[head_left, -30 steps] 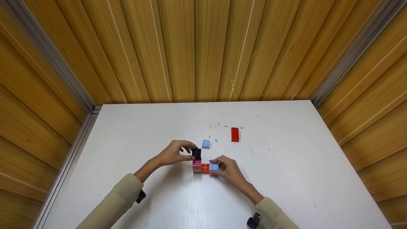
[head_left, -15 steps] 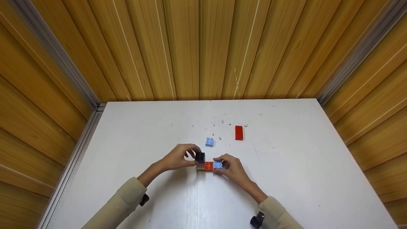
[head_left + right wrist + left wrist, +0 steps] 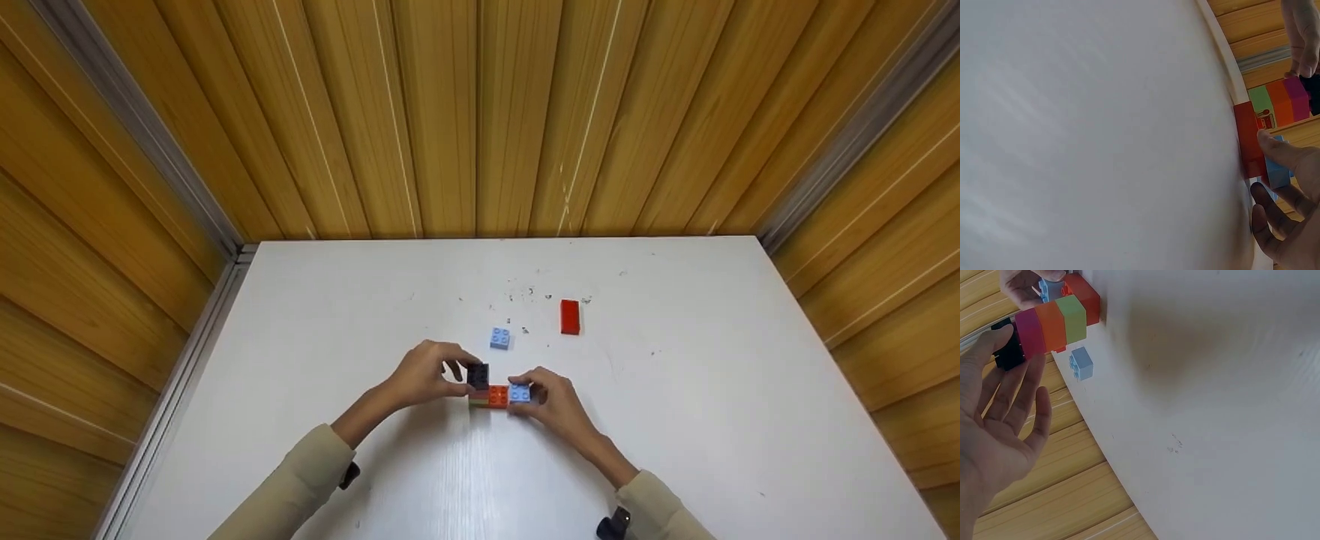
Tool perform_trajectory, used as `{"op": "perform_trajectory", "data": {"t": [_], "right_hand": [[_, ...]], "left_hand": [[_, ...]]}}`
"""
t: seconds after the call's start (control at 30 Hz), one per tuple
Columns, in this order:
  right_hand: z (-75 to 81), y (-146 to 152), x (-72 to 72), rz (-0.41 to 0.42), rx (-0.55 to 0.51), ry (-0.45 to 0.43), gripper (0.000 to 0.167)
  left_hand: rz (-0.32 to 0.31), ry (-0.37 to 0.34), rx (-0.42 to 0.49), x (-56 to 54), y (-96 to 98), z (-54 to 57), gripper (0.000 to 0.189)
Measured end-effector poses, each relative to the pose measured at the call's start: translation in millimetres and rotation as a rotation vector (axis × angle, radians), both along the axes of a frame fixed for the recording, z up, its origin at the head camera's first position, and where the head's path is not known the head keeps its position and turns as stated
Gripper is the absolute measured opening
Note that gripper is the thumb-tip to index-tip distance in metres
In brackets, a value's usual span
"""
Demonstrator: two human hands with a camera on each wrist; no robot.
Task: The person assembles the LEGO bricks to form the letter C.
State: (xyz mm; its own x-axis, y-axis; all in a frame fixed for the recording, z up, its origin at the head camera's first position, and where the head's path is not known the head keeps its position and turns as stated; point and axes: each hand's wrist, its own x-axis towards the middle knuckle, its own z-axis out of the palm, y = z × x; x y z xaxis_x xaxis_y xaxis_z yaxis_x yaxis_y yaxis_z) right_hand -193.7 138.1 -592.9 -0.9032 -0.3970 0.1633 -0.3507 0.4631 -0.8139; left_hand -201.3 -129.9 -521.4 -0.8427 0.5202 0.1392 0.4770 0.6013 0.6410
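Note:
My left hand (image 3: 427, 373) pinches a black brick (image 3: 478, 376) between thumb and fingers, at the top of a small brick tower. Below it the left wrist view shows a pink brick (image 3: 1030, 333), an orange brick (image 3: 1051, 325) and a light green brick (image 3: 1072, 319), whose printed side (image 3: 1265, 119) faces the right wrist camera. The tower rises from the left end of a long red-orange brick (image 3: 1248, 140) on the table. At its right end my right hand (image 3: 555, 401) grips a light blue brick (image 3: 519, 393), thumb in front and fingers behind.
A second light blue brick (image 3: 500, 338) lies loose behind the tower. Farther back on the right is a long red brick (image 3: 570, 317). Small dark marks spot the white table (image 3: 675, 405), and wood-patterned panels (image 3: 510, 120) stand around its back and sides.
My left hand has brought the black brick down and toward me, from behind the pink brick to over it. My right hand keeps its grip on the light blue brick. The head view has shifted slightly.

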Motion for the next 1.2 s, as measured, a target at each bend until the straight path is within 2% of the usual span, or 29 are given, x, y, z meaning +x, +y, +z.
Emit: {"op": "perform_trajectory", "data": {"t": [0.17, 0.43, 0.63, 0.87, 1.03, 1.2], "right_hand": [[-1.1, 0.2, 4.2, 0.002, -0.002, -0.003, 0.036], [-5.6, 0.7, 11.2, -0.006, 0.003, -0.016, 0.037], [-7.1, 2.2, 14.0, -0.010, -0.008, -0.012, 0.037], [-5.7, 0.7, 10.8, -0.025, -0.015, -0.026, 0.037], [-6.2, -2.4, 7.6, -0.016, 0.006, -0.017, 0.038], [-2.9, -0.1, 5.3, 0.037, 0.023, -0.015, 0.040]], "left_hand": [[0.025, 0.006, -0.041, 4.0, 2.2, -1.3, 0.036], [0.053, -0.030, -0.081, 9.9, 7.0, -2.3, 0.037], [0.044, -0.020, -0.109, 10.6, 10.4, -1.7, 0.038], [0.012, 0.018, -0.157, 4.9, 11.0, 0.7, 0.036], [-0.001, 0.072, -0.114, 5.4, 6.5, -5.9, 0.038], [0.005, 0.071, -0.030, 9.8, 2.0, -16.5, 0.040]]}}
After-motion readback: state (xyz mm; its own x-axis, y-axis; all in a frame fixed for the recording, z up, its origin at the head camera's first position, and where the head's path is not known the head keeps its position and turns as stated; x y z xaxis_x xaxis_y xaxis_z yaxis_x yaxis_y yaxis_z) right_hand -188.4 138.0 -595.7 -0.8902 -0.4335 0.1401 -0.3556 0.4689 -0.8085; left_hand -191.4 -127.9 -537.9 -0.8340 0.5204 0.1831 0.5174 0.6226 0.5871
